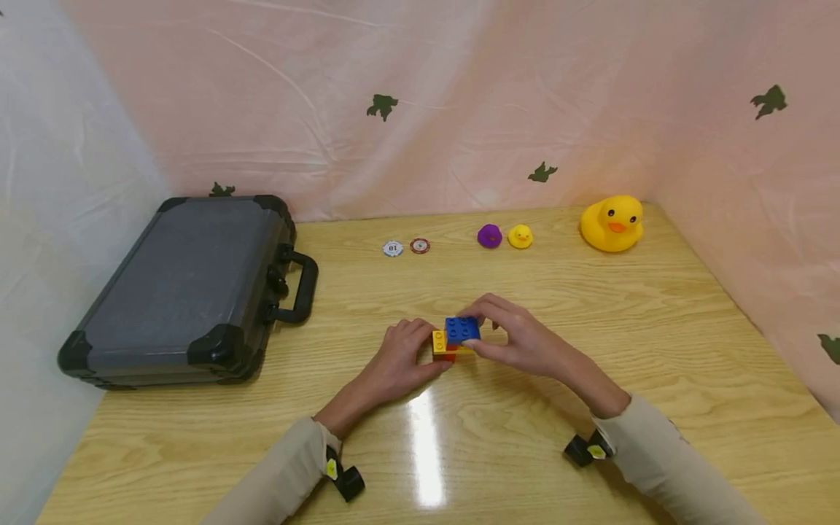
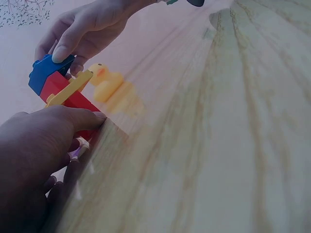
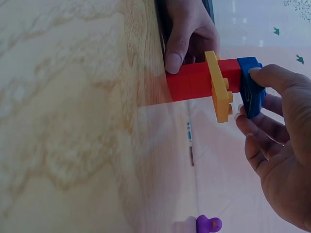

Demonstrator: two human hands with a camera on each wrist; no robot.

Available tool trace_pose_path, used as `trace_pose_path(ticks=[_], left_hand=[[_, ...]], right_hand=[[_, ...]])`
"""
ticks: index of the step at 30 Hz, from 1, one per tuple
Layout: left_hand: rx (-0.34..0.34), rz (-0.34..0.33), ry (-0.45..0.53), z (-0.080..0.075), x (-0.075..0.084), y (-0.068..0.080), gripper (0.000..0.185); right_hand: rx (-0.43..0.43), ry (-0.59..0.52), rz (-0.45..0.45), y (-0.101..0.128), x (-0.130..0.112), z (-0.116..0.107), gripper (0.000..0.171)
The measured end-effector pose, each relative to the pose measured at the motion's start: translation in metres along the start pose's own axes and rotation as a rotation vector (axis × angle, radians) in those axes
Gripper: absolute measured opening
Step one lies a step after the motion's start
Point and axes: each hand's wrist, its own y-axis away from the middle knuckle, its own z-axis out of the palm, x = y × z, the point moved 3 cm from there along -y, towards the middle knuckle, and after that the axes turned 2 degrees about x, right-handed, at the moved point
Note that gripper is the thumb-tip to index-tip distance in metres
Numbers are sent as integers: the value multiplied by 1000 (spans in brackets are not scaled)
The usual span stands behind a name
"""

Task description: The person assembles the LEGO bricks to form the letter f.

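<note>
A small stack of toy building bricks stands on the table in front of me. Its base is red brick (image 3: 188, 81), crossed by a thin yellow plate (image 3: 219, 90) that juts out at the side. Above that comes another red brick (image 3: 230, 73), topped by a blue brick (image 1: 462, 330). My left hand (image 1: 402, 361) holds the red base low down, thumb on the near side. With thumb and fingers my right hand (image 1: 518, 341) pinches the blue brick, which meets the upper red one; I cannot tell whether it sits fully down.
To the left lies a dark grey case (image 1: 184, 284) with its black handle (image 1: 305, 288) facing the bricks. Toward the back are two poker chips (image 1: 393, 249), a purple duck (image 1: 489, 236), a small yellow duck (image 1: 520, 236) and a large yellow duck (image 1: 612, 224). Pale cloth (image 1: 459, 95) hangs behind.
</note>
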Motion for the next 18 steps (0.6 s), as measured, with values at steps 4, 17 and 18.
trace_pose_path(ticks=[4,17,18], left_hand=[[2,-2,3,-1,1,0,38],[-3,-9,-4,-1,1,0,39],[-5,-9,-4,-1,1,-1,39]], right_hand=[[-3,-3,-4,0,3,1,37],[-6,-15,67,10,10,-1,51],[-7,-18,80,11,12,-1,51]])
